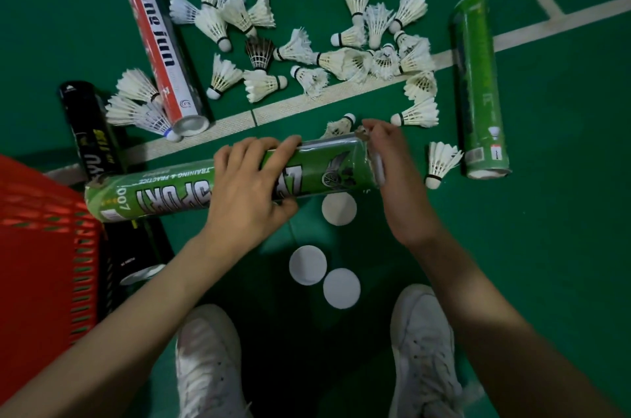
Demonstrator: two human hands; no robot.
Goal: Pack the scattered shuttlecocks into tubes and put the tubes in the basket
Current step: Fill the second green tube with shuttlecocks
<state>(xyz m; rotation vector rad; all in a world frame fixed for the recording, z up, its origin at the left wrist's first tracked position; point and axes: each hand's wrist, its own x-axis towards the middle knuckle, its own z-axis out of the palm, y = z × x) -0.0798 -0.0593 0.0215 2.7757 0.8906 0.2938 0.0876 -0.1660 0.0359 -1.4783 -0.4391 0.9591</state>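
Observation:
A green shuttlecock tube (164, 190) lies crosswise just above the green floor in front of me. My left hand (249, 185) grips it round the middle. My right hand (392, 171) is at the tube's right end, fingers curled over the rim and holding a white lid (379, 168) against the opening. Several white feather shuttlecocks (348, 59) lie scattered on the floor beyond, one dark one (259, 54) among them. The red basket (37, 247) stands at my left.
A red-and-white tube (160, 52), a black tube (90, 134), another black tube (136, 253) by the basket and a second green tube (478, 86) lie on the floor. Three loose white lids (338, 208) (307, 265) (341, 288) lie near my white shoes (208, 359).

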